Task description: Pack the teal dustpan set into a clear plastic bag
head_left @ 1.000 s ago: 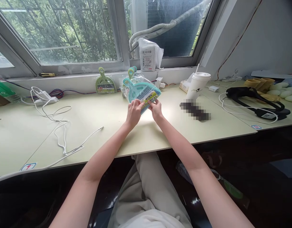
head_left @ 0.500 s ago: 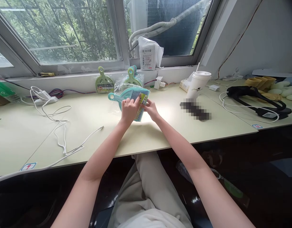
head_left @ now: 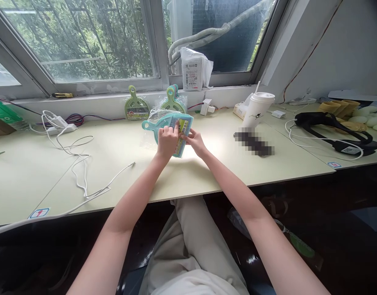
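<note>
A small teal dustpan-and-brush set in a clear plastic bag lies tilted over the pale desk, its handle pointing left. My left hand grips its near edge by the yellow-green label. My right hand pinches the bag at the label's right side. Behind it, more bagged sets lean on the sill wall, and a green one stands further left.
A white lidded cup with a straw stands to the right, beside a tissue box. White cables and a power strip lie at left. A black strap device and yellow and white items sit far right. A white parcel rests on the sill.
The bagged set has been turned from upright to lying flatter with its handle pointing left, and lowered toward the desk. Both hands kept hold of it.
</note>
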Tool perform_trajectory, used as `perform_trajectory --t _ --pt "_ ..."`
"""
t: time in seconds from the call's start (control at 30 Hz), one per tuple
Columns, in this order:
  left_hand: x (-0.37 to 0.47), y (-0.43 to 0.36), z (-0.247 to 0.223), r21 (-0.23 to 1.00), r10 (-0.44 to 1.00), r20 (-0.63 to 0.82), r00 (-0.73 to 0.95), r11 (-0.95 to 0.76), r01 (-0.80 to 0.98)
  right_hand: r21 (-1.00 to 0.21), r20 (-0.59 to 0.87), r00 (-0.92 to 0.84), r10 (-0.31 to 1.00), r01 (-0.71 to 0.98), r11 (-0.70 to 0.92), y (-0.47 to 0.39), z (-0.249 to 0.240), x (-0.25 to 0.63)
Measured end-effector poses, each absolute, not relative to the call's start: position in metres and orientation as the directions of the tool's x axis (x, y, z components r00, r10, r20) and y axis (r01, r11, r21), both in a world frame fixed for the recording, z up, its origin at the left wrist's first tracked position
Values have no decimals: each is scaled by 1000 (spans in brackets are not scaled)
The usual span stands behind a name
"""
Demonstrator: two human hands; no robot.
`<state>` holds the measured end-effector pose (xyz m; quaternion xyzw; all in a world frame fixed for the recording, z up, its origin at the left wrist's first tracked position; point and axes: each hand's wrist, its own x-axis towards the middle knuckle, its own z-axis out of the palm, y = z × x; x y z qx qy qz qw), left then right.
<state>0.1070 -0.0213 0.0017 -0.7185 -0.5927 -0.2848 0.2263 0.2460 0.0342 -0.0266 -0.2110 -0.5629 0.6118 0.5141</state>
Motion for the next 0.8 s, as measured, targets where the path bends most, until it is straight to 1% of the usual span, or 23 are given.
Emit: perform_trajectory --t 0.2,0.37,0.5,0.6,0.7,0.8 --pt "109 -20 -1 -2 691 712 127 -178 984 -912 308 -399 864 -382 149 35 -27 247" --pt "112 -21 -2 -5 692 710 131 -181 983 -908 313 -397 863 -391 149 35 -28 247" --pt "115 -24 0 -23 687 713 137 -173 985 -904 307 -358 882 -399 153 37 -28 247" --pt "119 -27 1 -64 695 701 156 -156 986 -905 289 -309 906 -397 154 38 -26 248" --pt "121 -29 2 -106 708 674 213 -193 976 -900 281 -271 921 -407 155 37 -24 250" --pt "122 -31 0 -122 719 629 296 -284 951 -898 291 -270 918 -409 165 35 -23 250"
